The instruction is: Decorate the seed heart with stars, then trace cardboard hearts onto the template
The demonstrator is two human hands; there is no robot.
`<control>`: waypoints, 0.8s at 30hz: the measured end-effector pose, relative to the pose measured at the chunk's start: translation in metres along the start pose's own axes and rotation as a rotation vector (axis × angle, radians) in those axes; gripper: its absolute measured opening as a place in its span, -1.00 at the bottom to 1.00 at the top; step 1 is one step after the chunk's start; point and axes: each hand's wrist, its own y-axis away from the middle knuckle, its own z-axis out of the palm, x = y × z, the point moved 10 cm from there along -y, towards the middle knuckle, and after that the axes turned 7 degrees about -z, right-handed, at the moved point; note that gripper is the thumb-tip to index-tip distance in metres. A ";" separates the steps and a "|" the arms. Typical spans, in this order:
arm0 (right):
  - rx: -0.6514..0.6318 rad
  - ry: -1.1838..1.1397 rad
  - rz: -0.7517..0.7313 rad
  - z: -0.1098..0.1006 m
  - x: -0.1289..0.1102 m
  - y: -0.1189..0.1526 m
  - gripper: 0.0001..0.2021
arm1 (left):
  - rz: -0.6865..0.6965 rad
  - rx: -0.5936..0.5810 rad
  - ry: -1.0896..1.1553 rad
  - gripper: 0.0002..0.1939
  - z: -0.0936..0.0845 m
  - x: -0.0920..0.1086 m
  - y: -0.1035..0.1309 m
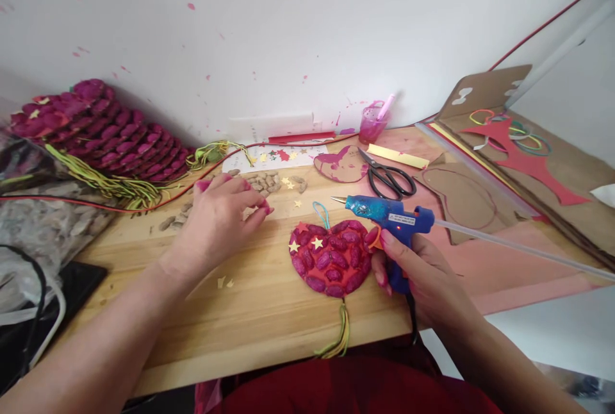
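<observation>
Wooden tabletop [250, 311] runs under a white wall flecked with pink paint, and I read it from the left. At the far left I see a stack of magenta shell-covered hearts [96, 129] with yellow-green tassels trailing from it, and a clear bag [43, 228] in front of that. My left hand [218, 218] lies palm down with fingers loosely curled, fingertips touching the wood just beside a scatter of pale seeds [266, 181]; I cannot tell whether it pinches anything. Small gold stars [288, 182] lie among the seeds. Near the table's middle sits the red heart ornament [331, 260], covered in magenta pieces, with a blue loop at its top and a tassel hanging over the table edge. My right hand [423, 273] is closed around the grip of the blue glue gun [384, 212], forefinger on the orange trigger, nozzle pointing left above the heart, a glue stick jutting out behind. Beyond lie black scissors [389, 178], a pink cup [373, 122] by the wall, and cardboard sheets [509, 145] with a red cutout at the right.
</observation>
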 end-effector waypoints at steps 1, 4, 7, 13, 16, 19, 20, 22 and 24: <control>-0.003 0.002 -0.002 0.001 -0.001 0.000 -0.50 | 0.039 -0.016 0.010 -0.80 0.005 0.004 -0.002; 0.000 -0.014 -0.003 0.001 -0.001 0.000 -0.51 | 0.189 -0.043 0.009 -0.80 0.016 0.027 -0.007; 0.012 -0.030 -0.002 0.002 -0.001 0.000 -0.51 | 0.284 -0.064 -0.046 -0.77 0.025 0.045 -0.012; 0.017 -0.032 0.001 0.002 -0.002 0.000 -0.51 | 0.332 -0.091 -0.070 -0.74 0.033 0.054 -0.016; 0.000 -0.014 -0.007 0.002 -0.002 0.000 -0.49 | 0.359 -0.069 -0.108 -0.73 0.034 0.056 -0.014; -0.004 -0.004 -0.003 0.001 -0.001 0.000 -0.48 | 0.386 -0.046 -0.169 -0.71 0.035 0.059 -0.012; -0.002 -0.004 -0.001 0.001 0.000 0.000 -0.48 | 0.390 -0.037 -0.180 -0.71 0.035 0.060 -0.011; 0.002 -0.008 -0.001 0.000 0.000 0.000 -0.48 | 0.376 -0.011 -0.165 -0.71 0.033 0.060 -0.012; 0.000 -0.015 -0.003 0.001 -0.001 0.000 -0.48 | 0.305 0.019 -0.092 -0.71 0.027 0.053 -0.015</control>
